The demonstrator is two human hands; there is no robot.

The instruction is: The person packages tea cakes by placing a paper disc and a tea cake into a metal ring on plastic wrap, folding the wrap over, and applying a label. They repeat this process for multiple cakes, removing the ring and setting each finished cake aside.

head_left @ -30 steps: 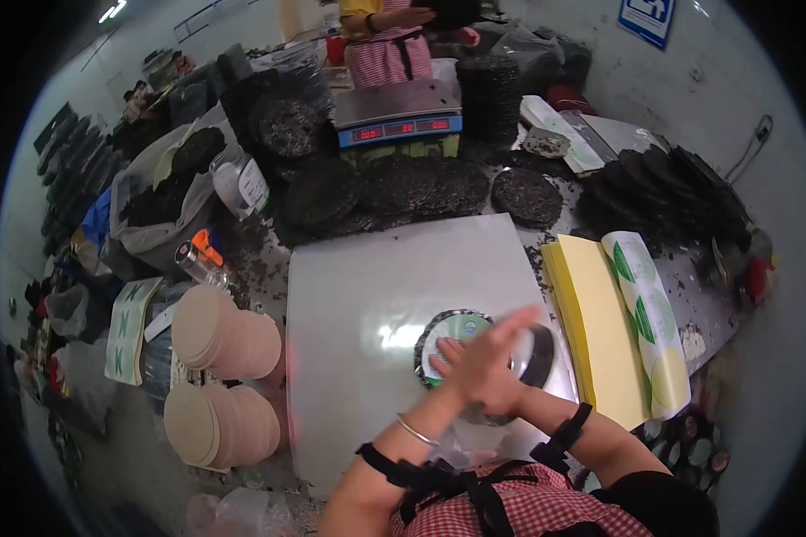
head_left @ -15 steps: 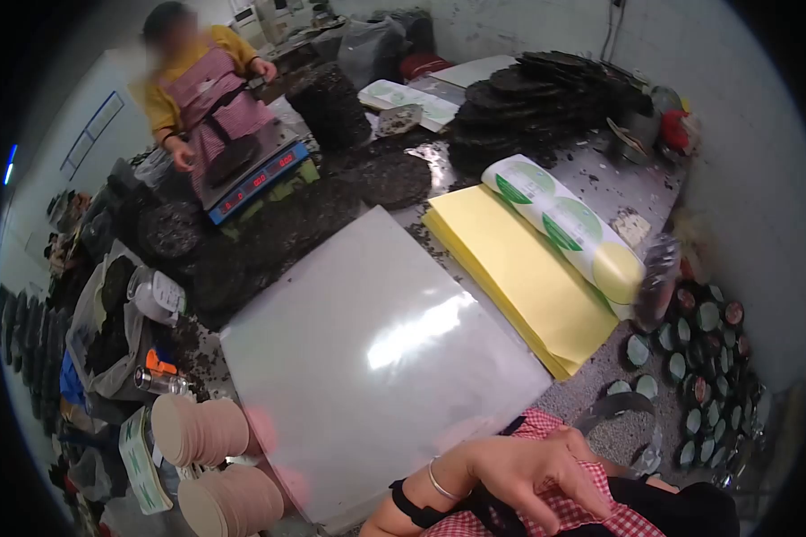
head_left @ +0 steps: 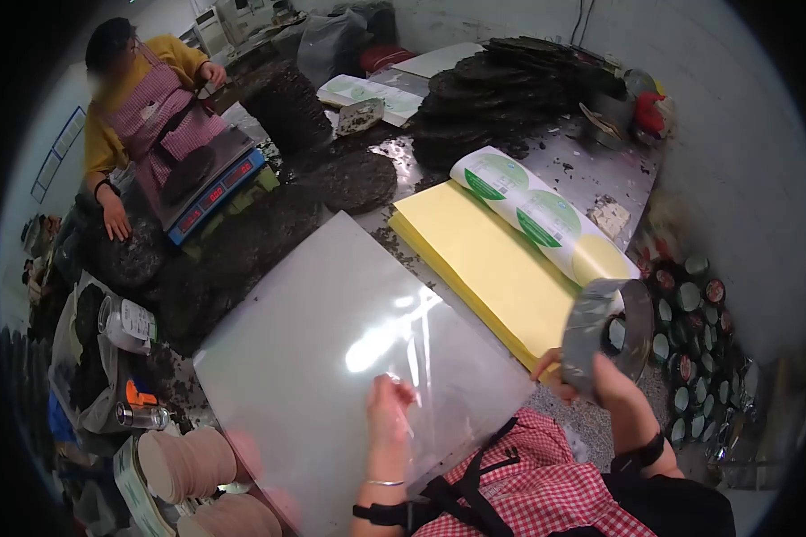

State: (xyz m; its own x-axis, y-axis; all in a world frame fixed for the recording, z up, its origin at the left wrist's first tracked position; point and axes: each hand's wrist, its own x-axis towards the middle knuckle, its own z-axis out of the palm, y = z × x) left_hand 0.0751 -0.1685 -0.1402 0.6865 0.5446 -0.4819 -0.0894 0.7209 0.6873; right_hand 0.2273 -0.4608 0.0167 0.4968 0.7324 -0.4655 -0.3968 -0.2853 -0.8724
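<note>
My right hand [head_left: 604,380] grips a wide, greyish roll of tape [head_left: 585,336] by its near rim, above the table's right front edge. Over the stack of clear plastic sheets [head_left: 304,313] hovers my left hand [head_left: 390,407], its fingers pinched together. Something pale and see-through shows at those fingertips, but glare keeps me from telling what it is. Beyond the tape lies a stack of yellow paper [head_left: 479,259], with printed label sheets [head_left: 537,210] curled on top of it.
Dark round cakes [head_left: 510,98] are piled at the back. Across the table a co-worker [head_left: 152,107] touches a dark cake beside a blue scale [head_left: 215,197]. Beige disc stacks [head_left: 188,461] stand at the front left, and several round-ended containers [head_left: 690,358] sit low on the right.
My left hand has moved left from my lap to over the plastic sheets. The tape roll has been lifted off the table's edge in my right hand. The co-worker's hand has lowered onto a cake.
</note>
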